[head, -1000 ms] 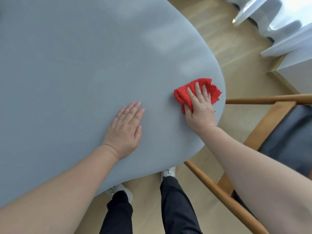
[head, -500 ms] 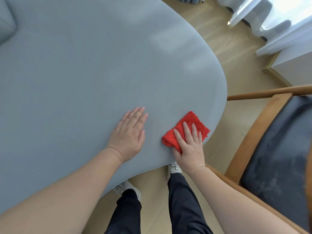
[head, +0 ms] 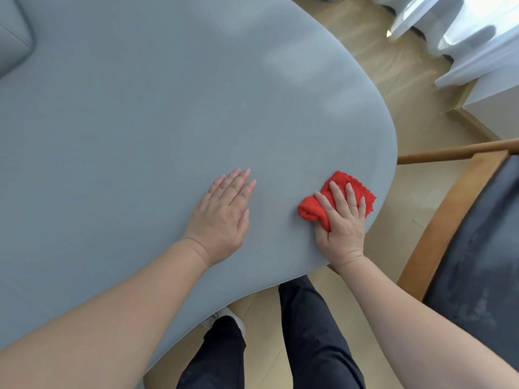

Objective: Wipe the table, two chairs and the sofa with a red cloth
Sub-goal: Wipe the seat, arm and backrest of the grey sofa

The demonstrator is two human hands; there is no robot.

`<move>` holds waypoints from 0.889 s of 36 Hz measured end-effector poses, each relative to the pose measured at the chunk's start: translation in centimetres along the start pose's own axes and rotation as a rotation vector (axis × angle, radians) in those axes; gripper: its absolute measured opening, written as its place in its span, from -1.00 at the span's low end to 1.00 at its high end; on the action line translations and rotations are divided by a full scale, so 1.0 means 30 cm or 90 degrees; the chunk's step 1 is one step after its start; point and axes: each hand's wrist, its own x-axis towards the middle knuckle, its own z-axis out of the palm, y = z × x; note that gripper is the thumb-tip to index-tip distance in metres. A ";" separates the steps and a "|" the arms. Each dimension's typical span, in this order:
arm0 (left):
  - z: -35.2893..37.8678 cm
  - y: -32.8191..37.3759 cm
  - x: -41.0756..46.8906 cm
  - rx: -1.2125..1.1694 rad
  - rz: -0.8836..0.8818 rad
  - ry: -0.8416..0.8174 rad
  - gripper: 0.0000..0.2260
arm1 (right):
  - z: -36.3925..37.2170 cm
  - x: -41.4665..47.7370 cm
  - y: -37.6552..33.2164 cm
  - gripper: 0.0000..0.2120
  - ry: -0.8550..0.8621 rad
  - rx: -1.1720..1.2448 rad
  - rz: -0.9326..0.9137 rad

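Observation:
A large rounded grey-blue table [head: 146, 113] fills most of the view. My right hand [head: 341, 224] presses a bunched red cloth [head: 317, 204] flat on the tabletop near its near right edge, fingers spread over it. My left hand [head: 224, 220] lies palm down on the table, a hand's width to the left of the cloth, holding nothing. A wooden chair [head: 438, 220] with a dark seat cushion [head: 483, 248] stands at the right, close to the table's edge.
My legs in dark trousers [head: 314, 332] stand on the light wood floor below the table's edge. White curtains [head: 463, 32] and a white wall base are at the upper right. A grey cushioned corner [head: 12, 37] shows at the upper left.
My right hand slid the cloth from the table's right edge back toward me and left, then slightly out to the right again. The left hand stayed flat in place.

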 end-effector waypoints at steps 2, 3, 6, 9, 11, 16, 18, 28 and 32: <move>0.005 0.001 0.023 0.002 0.002 -0.003 -0.55 | -0.007 0.043 0.013 -0.55 0.004 -0.001 0.024; 0.007 0.003 0.036 0.002 0.005 -0.005 -0.55 | -0.012 0.064 0.020 -0.55 0.004 -0.003 0.037; 0.006 0.010 0.071 0.009 -0.005 -0.004 -0.55 | -0.025 0.127 0.041 -0.54 -0.003 0.000 0.057; -0.006 0.005 0.105 0.020 -0.026 0.003 -0.55 | -0.038 0.196 0.060 -0.54 -0.014 0.013 0.065; -0.013 -0.005 0.120 0.025 -0.036 0.005 -0.55 | -0.048 0.260 0.069 -0.55 -0.013 0.012 0.076; -0.018 -0.032 0.143 0.033 -0.068 0.011 -0.55 | -0.072 0.555 0.073 -0.56 -0.010 -0.012 0.089; -0.016 -0.042 0.147 0.033 -0.084 0.016 -0.55 | -0.077 0.691 0.055 -0.57 -0.019 -0.028 0.105; 0.007 -0.083 0.133 0.033 -0.136 0.014 -0.55 | -0.029 0.928 -0.004 -0.53 0.018 -0.048 0.097; -0.009 -0.095 0.118 0.036 -0.144 0.006 -0.55 | -0.052 0.878 -0.008 -0.45 -0.012 -0.053 0.038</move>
